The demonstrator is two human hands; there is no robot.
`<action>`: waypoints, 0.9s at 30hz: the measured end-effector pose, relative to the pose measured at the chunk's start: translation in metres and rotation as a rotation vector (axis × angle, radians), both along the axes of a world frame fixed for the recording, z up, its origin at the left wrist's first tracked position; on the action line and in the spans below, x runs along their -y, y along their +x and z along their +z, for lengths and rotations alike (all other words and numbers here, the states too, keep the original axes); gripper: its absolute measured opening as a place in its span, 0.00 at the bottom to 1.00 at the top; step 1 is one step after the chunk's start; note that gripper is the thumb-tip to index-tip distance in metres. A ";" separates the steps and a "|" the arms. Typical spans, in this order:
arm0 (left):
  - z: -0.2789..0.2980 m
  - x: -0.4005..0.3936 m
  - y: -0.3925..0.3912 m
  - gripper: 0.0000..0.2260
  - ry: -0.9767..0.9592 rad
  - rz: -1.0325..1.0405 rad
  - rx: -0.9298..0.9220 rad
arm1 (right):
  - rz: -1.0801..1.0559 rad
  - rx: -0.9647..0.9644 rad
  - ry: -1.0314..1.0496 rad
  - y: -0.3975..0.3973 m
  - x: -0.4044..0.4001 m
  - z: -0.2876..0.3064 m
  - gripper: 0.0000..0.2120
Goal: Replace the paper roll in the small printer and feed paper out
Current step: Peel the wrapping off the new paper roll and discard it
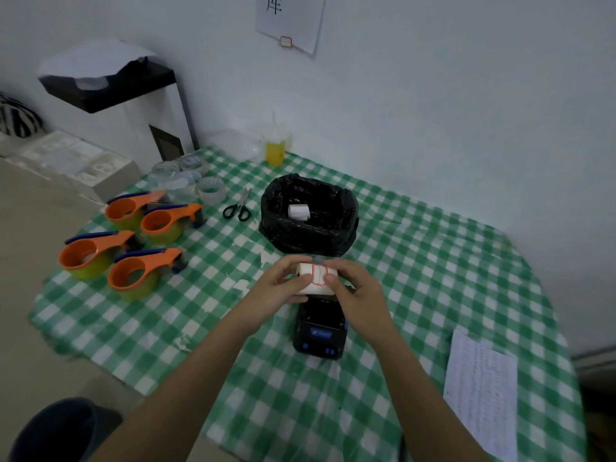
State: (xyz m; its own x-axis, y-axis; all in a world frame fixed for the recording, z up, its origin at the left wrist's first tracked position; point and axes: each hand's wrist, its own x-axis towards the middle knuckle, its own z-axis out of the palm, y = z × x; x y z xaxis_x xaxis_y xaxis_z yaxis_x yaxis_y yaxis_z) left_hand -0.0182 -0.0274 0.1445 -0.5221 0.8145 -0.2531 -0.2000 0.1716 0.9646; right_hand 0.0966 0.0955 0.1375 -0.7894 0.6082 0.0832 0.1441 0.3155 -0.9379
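Observation:
A white paper roll with a red-outlined label on its face is held between both hands, just above the table. My left hand grips its left side and my right hand its right side, thumbs on the front. Directly below and nearer to me lies the small black printer with blue buttons; its paper bay, at the far end, looks open and is partly hidden by my hands. A white roll lies inside the black bag-lined bin behind.
Several orange tape dispensers sit at the left of the green checked tablecloth. Black scissors, clear tape rolls and a yellow drink cup stand further back. A printed sheet lies at the right.

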 end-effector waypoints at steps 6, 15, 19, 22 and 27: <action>0.006 -0.001 0.005 0.15 -0.049 0.046 0.082 | -0.005 -0.071 0.111 0.001 0.006 0.005 0.10; 0.013 0.000 0.007 0.12 0.027 0.101 -0.228 | -0.118 -0.020 0.379 -0.003 0.011 0.011 0.09; 0.014 0.001 0.006 0.12 0.033 0.108 -0.264 | -0.123 -0.080 0.314 -0.003 0.014 0.016 0.06; 0.013 0.002 0.006 0.12 0.018 0.107 -0.282 | -0.104 -0.089 0.260 -0.003 0.015 0.019 0.05; 0.012 0.004 0.004 0.13 0.022 0.094 -0.298 | -0.047 -0.035 0.280 -0.006 0.014 0.020 0.11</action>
